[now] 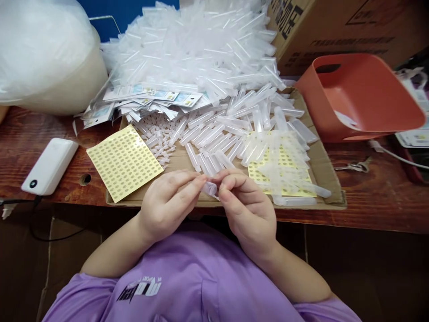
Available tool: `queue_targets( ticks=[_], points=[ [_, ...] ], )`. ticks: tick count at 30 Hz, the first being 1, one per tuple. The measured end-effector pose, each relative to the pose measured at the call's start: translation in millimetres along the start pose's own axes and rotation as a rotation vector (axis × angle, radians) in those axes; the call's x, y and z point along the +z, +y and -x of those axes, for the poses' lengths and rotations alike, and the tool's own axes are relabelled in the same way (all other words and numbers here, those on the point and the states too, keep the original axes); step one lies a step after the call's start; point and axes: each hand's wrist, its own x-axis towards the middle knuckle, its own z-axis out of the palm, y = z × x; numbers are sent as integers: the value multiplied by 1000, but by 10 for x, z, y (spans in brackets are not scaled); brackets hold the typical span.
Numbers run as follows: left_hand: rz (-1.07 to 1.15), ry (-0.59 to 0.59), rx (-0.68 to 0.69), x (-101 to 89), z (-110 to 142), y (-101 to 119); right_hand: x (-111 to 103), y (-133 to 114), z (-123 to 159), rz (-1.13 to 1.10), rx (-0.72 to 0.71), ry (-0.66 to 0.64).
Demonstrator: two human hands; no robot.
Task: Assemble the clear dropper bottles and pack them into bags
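Note:
My left hand (169, 203) and my right hand (246, 208) meet just in front of the table edge, both with fingers pinched on one small clear plastic tube (210, 188) held between them. Beyond the hands a flat cardboard sheet (326, 165) carries several loose clear tubes (217, 143), a heap of small white caps (156, 136) and two yellow sticker sheets, one at the left (124, 162) and one at the right (268, 172) partly under tubes. A big pile of the same tubes (201, 49) rises behind.
A white power bank (50, 165) lies left on the wooden table (375, 201). An orange plastic basket (360, 96) stands tipped at right, keys (353, 167) beside it. A large plastic bag (47, 53) sits back left, a cardboard box (335, 27) back right, printed cards (150, 98) under the pile.

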Motion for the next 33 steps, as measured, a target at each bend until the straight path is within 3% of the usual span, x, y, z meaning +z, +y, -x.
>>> queue_targets(
  ticks=[33],
  points=[
    [83, -6, -53, 64, 82, 11, -2, 28, 9, 132, -67, 47]
  ],
)
